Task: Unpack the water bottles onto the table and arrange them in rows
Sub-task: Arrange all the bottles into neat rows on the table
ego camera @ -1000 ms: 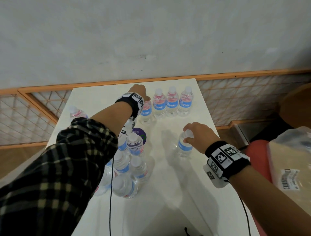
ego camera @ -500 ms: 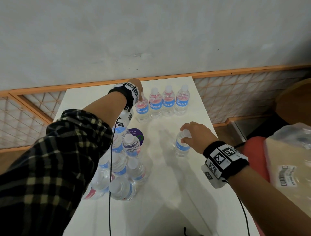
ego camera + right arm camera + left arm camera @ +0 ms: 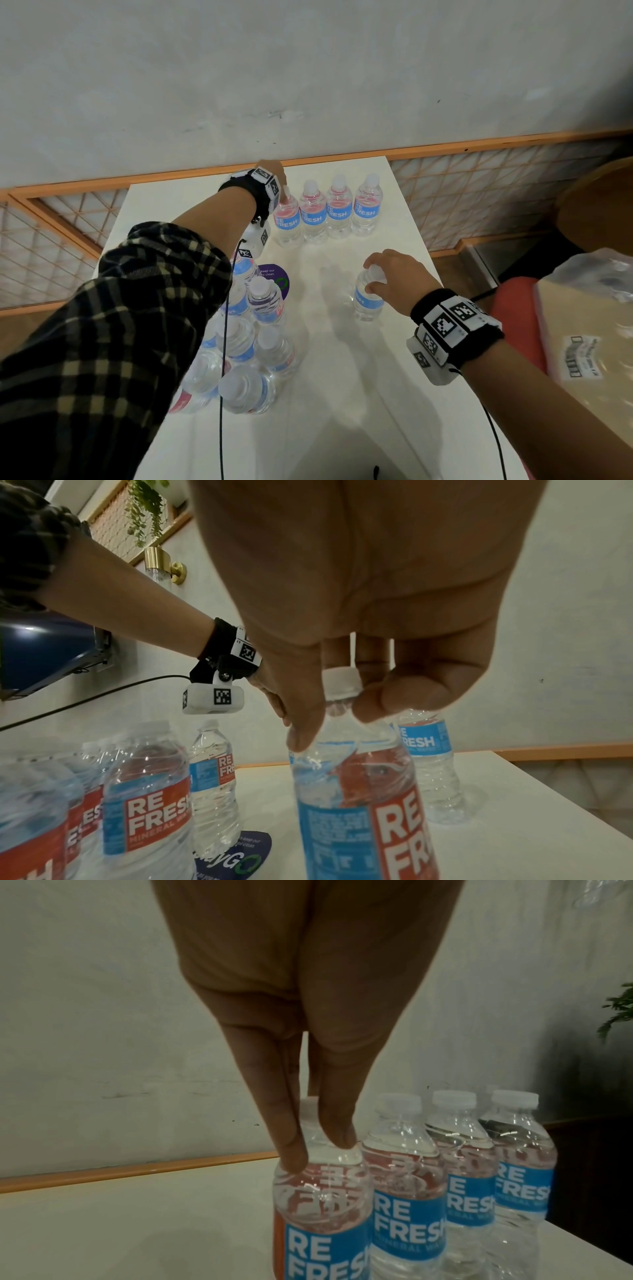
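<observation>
The left hand (image 3: 272,173) reaches far forward, arm extended, fingers (image 3: 284,1123) pointing down and pinched around a bottle neck (image 3: 310,1115). The right hand (image 3: 397,277) hangs nearer, fingertips (image 3: 394,699) curled round another bottle's cap (image 3: 342,683).

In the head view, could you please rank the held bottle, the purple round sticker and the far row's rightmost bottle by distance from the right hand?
1. Held clear plastic bottle, in the right hand.
2. Far row's rightmost bottle, beyond it.
3. Purple round sticker, to its left.

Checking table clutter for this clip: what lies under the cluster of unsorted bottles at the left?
A round purple sticker on the white table shows partly beside the cluster of bottles; its left part and some lettering are covered by them.
</observation>
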